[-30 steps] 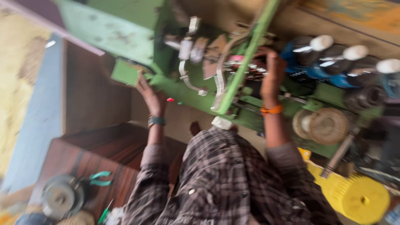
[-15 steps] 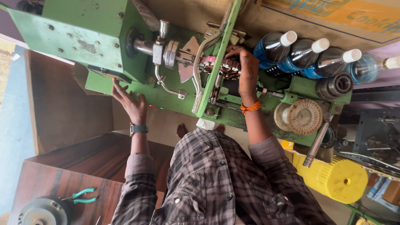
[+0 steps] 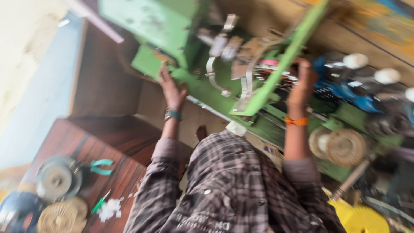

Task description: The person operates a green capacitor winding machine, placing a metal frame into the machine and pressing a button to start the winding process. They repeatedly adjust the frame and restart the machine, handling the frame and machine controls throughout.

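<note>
The left hand (image 3: 172,88) lies open, palm flat against the base of the green-painted metal winding machine (image 3: 194,82) that fills the desk in front of the person. The right hand (image 3: 304,80) reaches up to the small dark coil part with a pink piece (image 3: 276,73) mounted near the machine's slanted green bar (image 3: 284,56); blur hides whether its fingers are closed on it. The machine looks heavy and rigid, best steadied at its flat base. The coil part seems small, wiry and delicate, better taken by its edges. On the brown wooden desk (image 3: 120,168) lie green-handled pliers (image 3: 101,166).
</note>
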Motion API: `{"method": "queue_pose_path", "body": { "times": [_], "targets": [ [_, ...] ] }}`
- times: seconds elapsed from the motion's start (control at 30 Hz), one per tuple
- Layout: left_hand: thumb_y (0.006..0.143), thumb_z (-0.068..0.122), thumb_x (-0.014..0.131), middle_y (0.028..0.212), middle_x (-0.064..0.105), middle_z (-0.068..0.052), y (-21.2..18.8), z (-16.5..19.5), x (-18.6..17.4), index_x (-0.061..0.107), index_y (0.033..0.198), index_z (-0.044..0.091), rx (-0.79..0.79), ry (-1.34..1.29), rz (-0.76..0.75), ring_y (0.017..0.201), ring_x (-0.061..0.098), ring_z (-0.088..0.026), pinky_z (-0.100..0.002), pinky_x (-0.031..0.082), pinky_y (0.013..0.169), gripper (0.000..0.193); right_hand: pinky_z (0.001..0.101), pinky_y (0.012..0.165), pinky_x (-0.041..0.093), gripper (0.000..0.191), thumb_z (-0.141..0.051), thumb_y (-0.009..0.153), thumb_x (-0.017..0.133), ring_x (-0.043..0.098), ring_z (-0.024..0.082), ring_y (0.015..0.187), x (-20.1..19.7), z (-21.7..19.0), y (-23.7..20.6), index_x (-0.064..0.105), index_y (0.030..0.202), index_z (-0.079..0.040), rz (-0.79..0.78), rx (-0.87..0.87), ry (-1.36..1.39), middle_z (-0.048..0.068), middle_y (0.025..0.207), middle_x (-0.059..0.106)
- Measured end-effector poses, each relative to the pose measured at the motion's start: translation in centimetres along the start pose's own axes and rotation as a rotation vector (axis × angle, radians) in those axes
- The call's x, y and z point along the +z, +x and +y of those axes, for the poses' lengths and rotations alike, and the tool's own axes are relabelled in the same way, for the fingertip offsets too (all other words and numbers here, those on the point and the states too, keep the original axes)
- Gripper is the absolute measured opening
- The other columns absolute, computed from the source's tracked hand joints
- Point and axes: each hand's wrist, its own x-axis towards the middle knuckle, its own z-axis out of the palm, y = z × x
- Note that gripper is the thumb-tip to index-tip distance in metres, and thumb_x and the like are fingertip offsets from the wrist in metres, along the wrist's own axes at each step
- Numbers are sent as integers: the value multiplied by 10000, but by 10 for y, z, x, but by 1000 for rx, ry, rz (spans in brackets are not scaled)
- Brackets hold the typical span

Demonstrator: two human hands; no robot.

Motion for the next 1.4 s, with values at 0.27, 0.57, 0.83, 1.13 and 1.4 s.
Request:
{"method": "queue_pose_path", "body": {
  "times": [0.27,0.57,0.83,1.13,1.4],
  "targets": [
    [682,-98,543,1519,367,-240,2,3,-7,232,1641,143,23,-93,82,1415,414,-445,-467,406,1214,1038,330,922,503,383,-422,1092,591,615,165,1035,-1,15,6,659,1077,-45,26,51,327,65,1099,649],
    [689,-41,588,1523,360,-242,3,12,-16,196,1645,146,3,-74,45,1429,374,-452,-502,343,1226,1050,302,913,490,464,-430,1129,539,580,150,1011,1,-2,1,648,1107,21,-55,-8,345,63,1093,636],
    [741,10,618,1540,323,-251,2,16,-18,175,1646,145,-9,-87,22,1453,349,-456,-512,326,1240,1017,330,962,546,482,-455,1171,586,634,192,1086,-2,10,3,624,1168,25,-67,-15,394,118,1169,648],
    [798,78,589,1548,356,-195,0,23,-22,144,1649,163,-71,-287,44,1414,460,-381,-468,479,1111,963,337,990,544,458,-423,1151,558,624,181,1067,-3,16,2,608,1208,28,-68,-14,419,117,1203,630],
    [819,41,624,1537,382,-195,1,22,-18,237,1650,167,-12,-127,97,1424,454,-395,-469,429,1179,925,316,952,545,482,-443,1142,531,630,180,1081,-1,1,0,626,1151,29,-119,-2,406,103,1151,634]
  ]
}}
